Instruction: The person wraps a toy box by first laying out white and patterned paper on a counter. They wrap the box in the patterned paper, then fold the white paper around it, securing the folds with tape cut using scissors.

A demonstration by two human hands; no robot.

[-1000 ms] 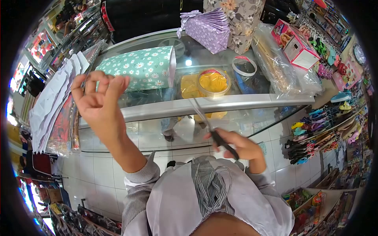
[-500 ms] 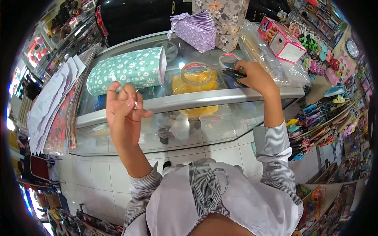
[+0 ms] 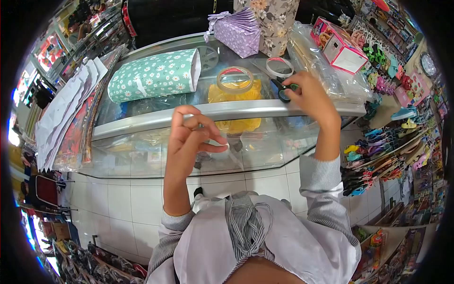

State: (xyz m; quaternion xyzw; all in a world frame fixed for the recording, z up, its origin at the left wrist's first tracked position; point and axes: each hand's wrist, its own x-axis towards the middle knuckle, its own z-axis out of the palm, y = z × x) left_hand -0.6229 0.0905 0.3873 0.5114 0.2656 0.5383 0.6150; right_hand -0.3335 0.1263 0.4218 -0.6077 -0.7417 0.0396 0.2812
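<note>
My left hand (image 3: 194, 139) is raised in front of the glass counter's edge with its fingers curled. A thin strip of clear tape (image 3: 235, 157) hangs from its fingertips. Over the counter top, my right hand (image 3: 309, 97) has its fingers on the handles of black scissors (image 3: 282, 91); the fingers partly cover them. A wide roll of clear tape (image 3: 227, 89) lies on the glass above a yellow item (image 3: 239, 97). Beside the scissors is a smaller tape roll (image 3: 280, 72). To the left lies a tube-shaped package in green daisy paper (image 3: 151, 76), with a white patch on its side.
A pleated purple gift package (image 3: 239, 38) and a flowered box (image 3: 269, 28) stand at the back. Clear plastic sleeves (image 3: 326, 71) and a pink box (image 3: 338, 47) occupy the right end. White paper sheets (image 3: 66, 111) hang at the left. A metal edge (image 3: 156, 124) borders the counter's front.
My left hand has moved right, away from the daisy package, and the tape strip now shows at its fingertips. My right hand has shifted slightly down and the scissors have turned in it.
</note>
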